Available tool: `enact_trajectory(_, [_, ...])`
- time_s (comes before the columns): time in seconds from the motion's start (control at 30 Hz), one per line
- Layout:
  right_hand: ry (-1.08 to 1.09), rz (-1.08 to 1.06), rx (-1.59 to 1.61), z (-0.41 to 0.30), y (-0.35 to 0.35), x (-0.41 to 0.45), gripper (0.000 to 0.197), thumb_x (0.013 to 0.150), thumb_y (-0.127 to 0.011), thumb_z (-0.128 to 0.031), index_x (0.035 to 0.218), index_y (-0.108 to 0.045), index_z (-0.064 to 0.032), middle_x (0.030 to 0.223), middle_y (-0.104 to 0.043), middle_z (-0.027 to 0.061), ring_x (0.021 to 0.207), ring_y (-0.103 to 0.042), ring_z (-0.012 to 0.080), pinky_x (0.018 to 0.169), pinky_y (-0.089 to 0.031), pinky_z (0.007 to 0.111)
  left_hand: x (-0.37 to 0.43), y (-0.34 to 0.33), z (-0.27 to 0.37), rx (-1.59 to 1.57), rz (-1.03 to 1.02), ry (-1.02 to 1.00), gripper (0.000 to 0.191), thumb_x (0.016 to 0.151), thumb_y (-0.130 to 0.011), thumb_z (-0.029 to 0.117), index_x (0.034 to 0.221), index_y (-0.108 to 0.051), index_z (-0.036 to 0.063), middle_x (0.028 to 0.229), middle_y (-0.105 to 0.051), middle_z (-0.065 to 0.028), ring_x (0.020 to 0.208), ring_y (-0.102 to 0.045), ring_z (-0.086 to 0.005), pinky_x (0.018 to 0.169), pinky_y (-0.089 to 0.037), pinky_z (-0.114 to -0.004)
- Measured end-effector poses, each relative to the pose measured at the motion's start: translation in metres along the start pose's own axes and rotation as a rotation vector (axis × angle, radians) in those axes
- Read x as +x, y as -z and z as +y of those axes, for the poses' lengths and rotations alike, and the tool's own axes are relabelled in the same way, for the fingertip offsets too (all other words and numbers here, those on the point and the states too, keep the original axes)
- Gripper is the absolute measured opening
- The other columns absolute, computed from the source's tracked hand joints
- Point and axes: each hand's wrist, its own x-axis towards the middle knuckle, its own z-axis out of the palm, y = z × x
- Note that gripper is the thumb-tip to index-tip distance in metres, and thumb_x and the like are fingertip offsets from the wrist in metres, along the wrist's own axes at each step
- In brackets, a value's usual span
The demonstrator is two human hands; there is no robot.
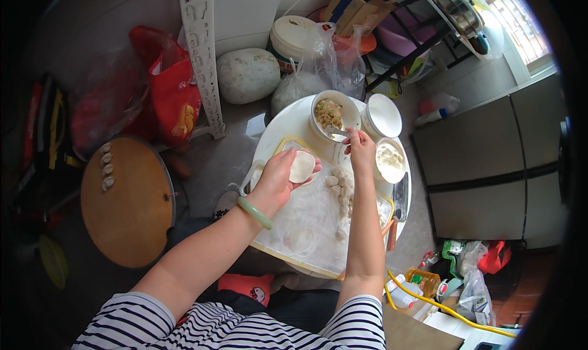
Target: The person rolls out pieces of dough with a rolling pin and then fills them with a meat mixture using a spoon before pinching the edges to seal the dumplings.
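A round dough wrapper [302, 167] lies flat across the palm and fingers of my left hand [284, 171]. My right hand [361, 148] grips a metal spoon [337, 131], whose bowl dips into the white bowl [350, 115] of minced filling [328, 113]. Below my hands is a floured cutting board [294, 230] with a yellow rim. Several small dough pieces [342, 191] sit in a cluster on the board, partly hidden by my right forearm. A bowl of white flour [389, 160] stands to the right of my right hand.
An empty-looking white bowl [384, 115] stands beside the filling. At the table's right edge lies a cleaver [400, 203] with a wooden handle. Several folded dumplings [107, 170] rest on a round wooden board [131, 207] at left. A winter melon [248, 75] sits beyond the table.
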Motion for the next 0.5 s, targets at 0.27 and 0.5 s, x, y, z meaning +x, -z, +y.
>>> enact_trajectory(0.27, [0.501, -0.044, -0.452, -0.011, 0.01, 0.003, 0.015, 0.088, -0.063, -0.015, 0.101, -0.068, -0.0097, 0.081, -0.061, 0.0094, 0.067, -0.06, 0.0241, 0.062, -0.048, 0.033, 0.005, -0.008, -0.003, -0.074, -0.02, -0.004, 0.031, 0.102, -0.033, 0.028, 0.107, -0.052, 0.004, 0.101, -0.066, -0.0125, 0.09, -0.067, -0.0223, 0.073, -0.052, -0.032])
enact_trajectory(0.5, [0.55, -0.14, -0.524, -0.006, 0.01, 0.014, 0.014, 0.087, -0.064, -0.013, 0.098, -0.069, -0.0059, 0.079, -0.059, 0.0063, 0.064, -0.055, 0.0159, 0.063, -0.046, 0.027, 0.009, -0.003, -0.002, -0.108, -0.007, -0.035, 0.03, 0.101, -0.035, 0.028, 0.106, -0.053, 0.0053, 0.1, -0.066, -0.0126, 0.091, -0.066, -0.0229, 0.073, -0.051, -0.032])
